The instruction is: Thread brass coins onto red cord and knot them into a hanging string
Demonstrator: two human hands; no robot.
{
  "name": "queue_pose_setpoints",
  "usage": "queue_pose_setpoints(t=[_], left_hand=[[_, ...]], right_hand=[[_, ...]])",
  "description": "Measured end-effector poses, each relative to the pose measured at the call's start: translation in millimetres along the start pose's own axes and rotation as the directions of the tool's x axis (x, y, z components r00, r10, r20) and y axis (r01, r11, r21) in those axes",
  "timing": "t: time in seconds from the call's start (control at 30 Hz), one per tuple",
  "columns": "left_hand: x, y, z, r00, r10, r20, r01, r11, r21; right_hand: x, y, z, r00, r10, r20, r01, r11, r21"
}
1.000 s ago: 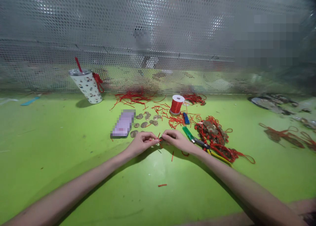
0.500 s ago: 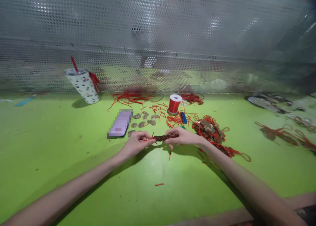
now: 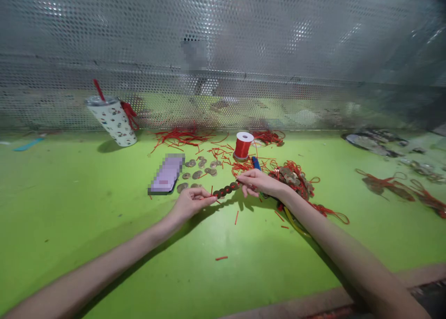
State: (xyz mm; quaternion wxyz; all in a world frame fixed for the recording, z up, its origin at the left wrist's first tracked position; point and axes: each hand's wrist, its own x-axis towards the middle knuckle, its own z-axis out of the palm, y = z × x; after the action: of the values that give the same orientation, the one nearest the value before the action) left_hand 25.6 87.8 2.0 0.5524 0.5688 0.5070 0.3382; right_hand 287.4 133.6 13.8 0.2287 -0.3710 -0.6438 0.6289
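A short string of dark coins tied with red cord stretches between my two hands above the green table. My left hand pinches its left end, where a bit of red cord sticks up. My right hand pinches the other end, slightly higher, its lower fingers curled loosely. Just beyond my hands lie several loose coins. To the right of my right hand is a heap of coins strung on red cord, partly hidden by my forearm.
Behind the loose coins stands a spool of red cord, beside a blue lighter-like object and scattered red cord pieces. A phone lies left, near a patterned tumbler. A perforated metal screen borders the table's back.
My right hand has slid to the string's right end and risen a little, so more coins show between my hands. The string now slants upward to the right.
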Motion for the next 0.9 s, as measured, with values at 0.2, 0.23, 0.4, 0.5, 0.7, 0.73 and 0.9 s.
queue_pose_setpoints(t=[0.2, 0.23, 0.4, 0.5, 0.7, 0.73, 0.9], left_hand=[[-4, 5, 4.2, 0.996, -0.084, 0.012, 0.085, 0.993, -0.087], [-5, 5, 4.8, 0.996, -0.088, 0.014, 0.088, 0.992, -0.086], [-7, 6, 6.2, 0.996, -0.084, 0.024, 0.085, 0.995, -0.048], [-7, 5, 5.6, 0.996, -0.083, 0.029, 0.084, 0.995, -0.057], [-9, 2, 7.9, 0.997, -0.081, 0.014, 0.082, 0.995, -0.062], [-10, 1, 9.0, 0.997, -0.075, 0.009, 0.076, 0.995, -0.060], [-18, 1, 10.4, 0.999, 0.003, -0.043, -0.002, 0.999, 0.039]], right_hand=[[1, 2, -2, 1.000, 0.006, -0.020, -0.006, 1.000, 0.004], [2, 2, -2, 1.000, 0.008, -0.024, -0.008, 1.000, 0.007], [4, 8, -4, 0.998, 0.036, -0.058, -0.037, 0.999, -0.008], [5, 12, -6, 0.997, 0.038, -0.074, -0.039, 0.999, -0.017], [6, 14, -7, 0.996, 0.021, -0.092, -0.024, 0.999, -0.027], [7, 15, -6, 0.996, 0.020, -0.090, -0.023, 0.999, -0.037], [7, 13, -3, 0.994, 0.013, -0.106, -0.025, 0.994, -0.111]])
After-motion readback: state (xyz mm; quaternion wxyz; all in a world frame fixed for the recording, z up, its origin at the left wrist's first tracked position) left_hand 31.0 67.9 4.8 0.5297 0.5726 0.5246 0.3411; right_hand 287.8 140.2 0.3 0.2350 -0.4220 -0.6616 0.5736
